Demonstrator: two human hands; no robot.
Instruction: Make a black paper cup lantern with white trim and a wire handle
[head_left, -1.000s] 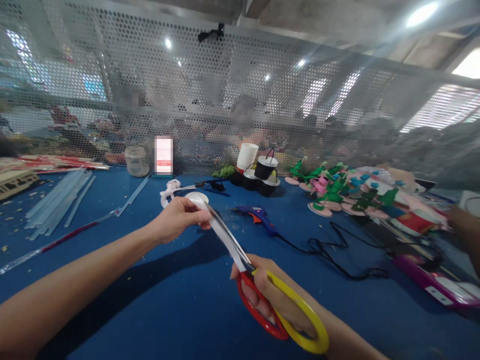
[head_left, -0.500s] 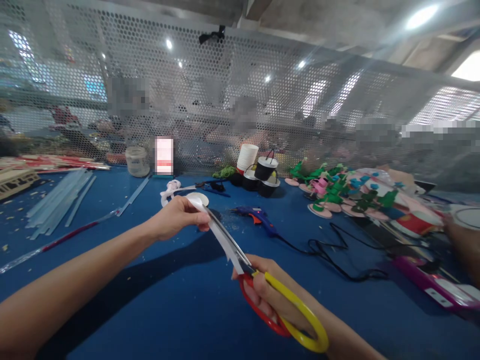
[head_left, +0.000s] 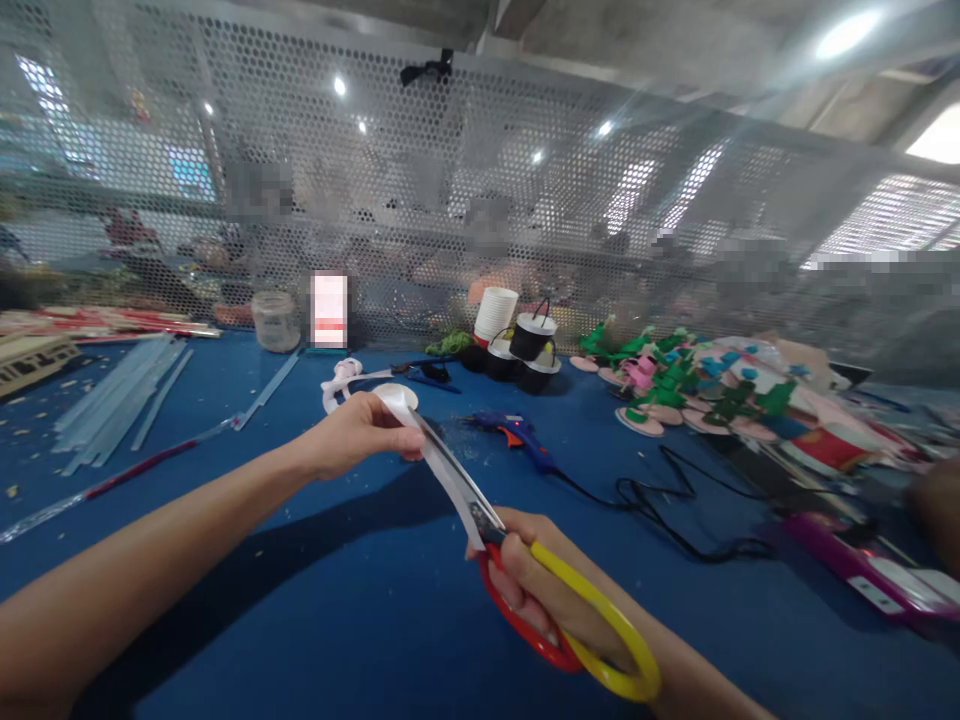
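My left hand [head_left: 360,437] pinches the upper end of a white ribbon [head_left: 451,485] between thumb and fingers. The ribbon slants down to the right, along the scissor blades. In my right hand [head_left: 544,555] is a pair of scissors [head_left: 592,600] with one red and one yellow handle loop, its blades pointing up and left towards my left thumb. The blades look nearly closed; whether the ribbon lies between or beside them I cannot tell. Just behind my left hand sits a white disc [head_left: 405,393], partly covered.
A blue glue gun [head_left: 517,435] lies ahead, its black cord running right to a purple power strip [head_left: 862,565]. Small black buckets [head_left: 534,335], stacked white cups [head_left: 495,315] and green figures [head_left: 675,385] stand behind. Glue sticks [head_left: 120,400] and a jar [head_left: 275,322] are left.
The ribbon has turned slightly and shows more of its flat face beside the blades. My hands have barely moved. At the right edge, another person's hand and a pale round object have shifted away.
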